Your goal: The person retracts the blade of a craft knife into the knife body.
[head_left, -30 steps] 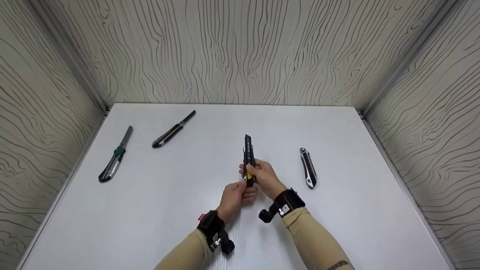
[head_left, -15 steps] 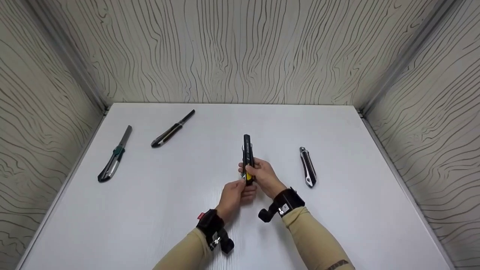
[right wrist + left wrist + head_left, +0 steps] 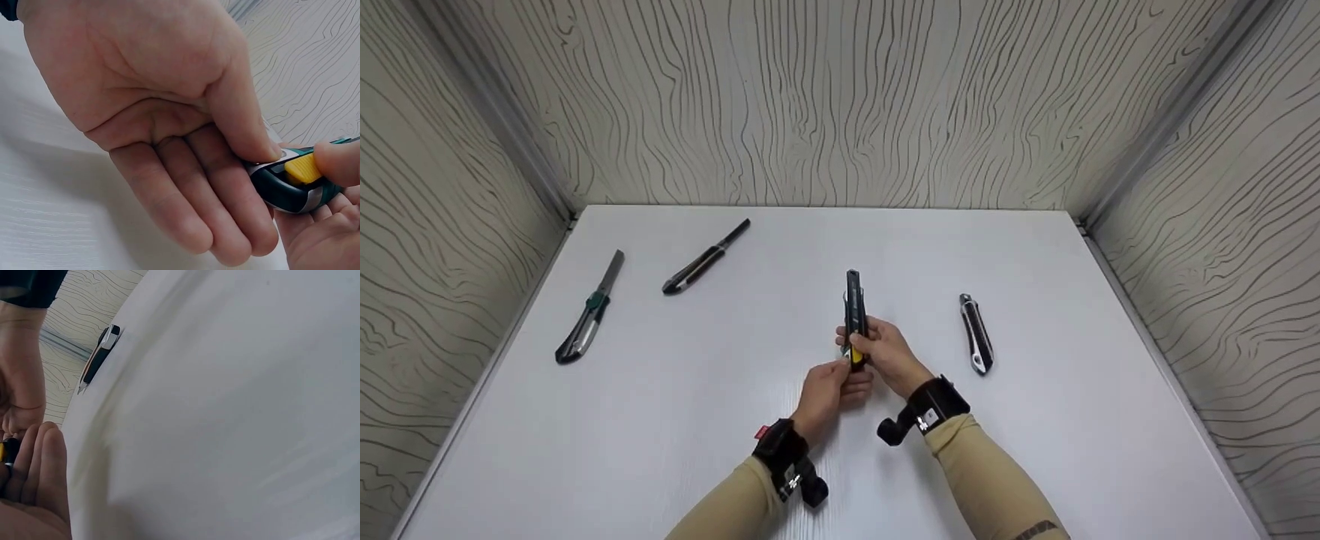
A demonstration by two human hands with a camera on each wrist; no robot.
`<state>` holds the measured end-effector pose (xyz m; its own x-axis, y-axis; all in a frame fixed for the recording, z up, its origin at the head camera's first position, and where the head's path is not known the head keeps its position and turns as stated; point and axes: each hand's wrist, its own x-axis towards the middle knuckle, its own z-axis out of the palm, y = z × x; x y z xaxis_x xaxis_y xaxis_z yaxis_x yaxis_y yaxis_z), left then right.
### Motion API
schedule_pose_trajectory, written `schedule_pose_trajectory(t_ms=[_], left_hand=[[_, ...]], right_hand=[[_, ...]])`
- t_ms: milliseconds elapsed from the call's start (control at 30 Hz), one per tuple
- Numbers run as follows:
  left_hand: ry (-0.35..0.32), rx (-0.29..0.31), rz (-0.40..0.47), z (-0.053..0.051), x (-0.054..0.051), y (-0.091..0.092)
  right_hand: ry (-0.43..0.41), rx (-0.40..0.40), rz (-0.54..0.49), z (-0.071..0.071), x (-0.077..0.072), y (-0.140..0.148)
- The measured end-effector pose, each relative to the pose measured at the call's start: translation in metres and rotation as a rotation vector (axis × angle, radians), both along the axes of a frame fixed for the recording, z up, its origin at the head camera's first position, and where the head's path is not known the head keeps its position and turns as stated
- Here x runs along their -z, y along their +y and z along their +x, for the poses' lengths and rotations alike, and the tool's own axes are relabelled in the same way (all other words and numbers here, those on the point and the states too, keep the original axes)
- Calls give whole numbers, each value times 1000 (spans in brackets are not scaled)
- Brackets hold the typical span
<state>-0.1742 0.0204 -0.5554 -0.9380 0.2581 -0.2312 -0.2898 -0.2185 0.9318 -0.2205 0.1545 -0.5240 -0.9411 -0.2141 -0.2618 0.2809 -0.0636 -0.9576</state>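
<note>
Over the middle of the table, both hands hold a utility knife, its long dark front part pointing at the back wall. My right hand grips it from the right, the thumb beside the yellow slider. At the near end, my left hand pinches the handle; its thumb presses the dark green body in the right wrist view. Three other left fingers extend loosely below. The left index finger is mostly hidden there. In the left wrist view, only a bit of the knife shows at the left edge.
A green-and-black utility knife lies at the left with a long blade out. Another black knife lies behind it, also extended. To the right rests a shorter knife. Patterned walls border the white table.
The held knife has turned slightly, so its slanted tip looks squarer, and its far end has shifted a touch left. Both hands keep nearly the same place and hold.
</note>
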Motion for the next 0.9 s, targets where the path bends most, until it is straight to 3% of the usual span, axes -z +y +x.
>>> schedule_pose_trajectory(t_ms=[533, 900], left_hand=[[-15, -15, 24, 1, -1, -1], [1, 27, -31, 1, -5, -1]], right_hand=[[11, -62, 38, -1, -1, 2], [64, -72, 201, -3, -10, 8]])
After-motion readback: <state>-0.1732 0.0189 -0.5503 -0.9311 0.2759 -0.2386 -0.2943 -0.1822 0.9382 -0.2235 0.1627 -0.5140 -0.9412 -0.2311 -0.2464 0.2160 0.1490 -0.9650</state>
